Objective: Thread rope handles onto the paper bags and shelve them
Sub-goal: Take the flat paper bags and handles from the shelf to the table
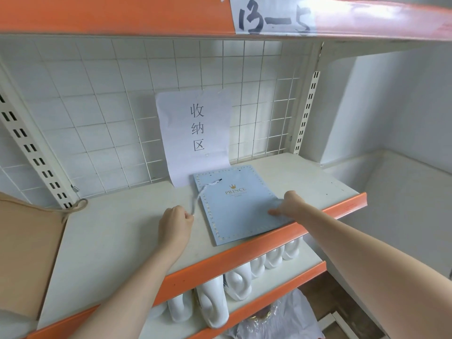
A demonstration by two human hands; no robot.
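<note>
A flat light-blue paper bag (234, 204) with a gold crown and "PRINCE" print lies on the white shelf (117, 241), its near corner over the orange front edge. A blue-and-white rope handle (201, 195) runs from the bag's upper left down to my left hand (175, 223), which pinches the rope's end just left of the bag. My right hand (286, 204) presses on the bag's right side with fingers pointing left.
A brown paper bag (27, 253) with a twine handle lies at the shelf's left end. A white paper sign (195, 133) hangs on the wire grid behind. White sculpted vases (234, 282) stand on the shelf below. An orange-edged shelf (122, 15) is overhead.
</note>
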